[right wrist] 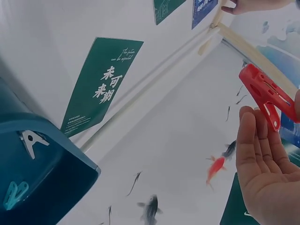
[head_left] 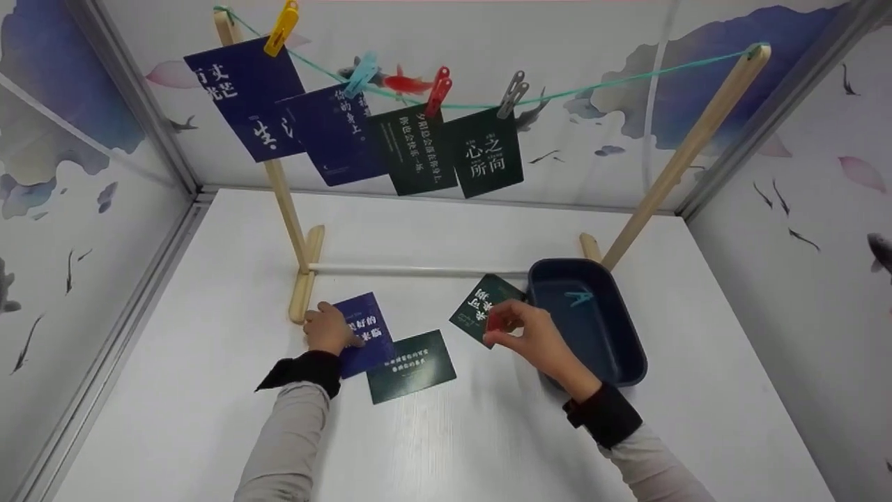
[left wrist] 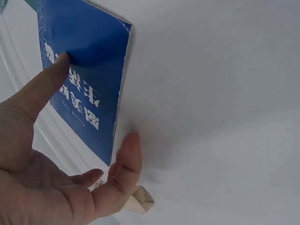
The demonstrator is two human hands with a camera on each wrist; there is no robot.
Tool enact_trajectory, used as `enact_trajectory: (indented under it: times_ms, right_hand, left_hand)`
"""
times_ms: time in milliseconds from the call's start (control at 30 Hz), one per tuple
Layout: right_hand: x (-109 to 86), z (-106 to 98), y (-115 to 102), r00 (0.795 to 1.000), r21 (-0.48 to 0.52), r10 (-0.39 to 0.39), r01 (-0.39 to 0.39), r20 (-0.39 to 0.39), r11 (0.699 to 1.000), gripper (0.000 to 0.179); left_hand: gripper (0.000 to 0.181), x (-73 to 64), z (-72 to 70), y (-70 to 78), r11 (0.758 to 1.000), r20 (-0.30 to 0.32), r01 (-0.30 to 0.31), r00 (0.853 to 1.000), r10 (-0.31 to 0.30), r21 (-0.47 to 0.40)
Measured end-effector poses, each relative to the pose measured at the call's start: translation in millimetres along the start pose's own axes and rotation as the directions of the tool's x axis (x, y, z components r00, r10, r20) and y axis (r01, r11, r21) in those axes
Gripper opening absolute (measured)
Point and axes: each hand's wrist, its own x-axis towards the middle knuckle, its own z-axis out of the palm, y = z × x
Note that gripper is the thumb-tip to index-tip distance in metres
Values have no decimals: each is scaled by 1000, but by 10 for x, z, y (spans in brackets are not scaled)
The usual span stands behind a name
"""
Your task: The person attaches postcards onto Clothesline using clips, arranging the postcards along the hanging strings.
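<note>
In the head view my left hand [head_left: 327,333] is at the left edge of a blue card [head_left: 368,341] with white writing. Its thumb rests straight on the card's face, while the fingers bend loosely past the edge in the left wrist view. That card overlaps a dark green card [head_left: 416,376] lying on the table. My right hand [head_left: 538,338] pinches a red clothespin [right wrist: 262,89] between thumb and fingers, above the table. Under and behind it lies another green card [head_left: 468,312], beside the dark blue tub [head_left: 631,341].
A wooden stand [head_left: 686,153] carries a green string [head_left: 620,84] across the back. Several blue and green cards hang from it by yellow, light blue, red and grey clothespins. Inside the tub are a teal clothespin [right wrist: 16,194] and a whitish clothespin [right wrist: 32,140]. Printed walls enclose the table.
</note>
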Motion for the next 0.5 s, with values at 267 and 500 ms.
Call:
enact_trajectory:
  times_ms: [267, 500]
  right_hand:
    - [-24, 34, 34, 997, 65, 25, -20, -73, 998, 31]
    - [10, -43, 30, 993, 60, 34, -28, -111, 998, 34]
  left_hand:
    - [94, 20, -20, -11, 997, 42, 44, 998, -41, -57]
    - [64, 217, -37, -58, 989, 112, -131, 986, 122, 69]
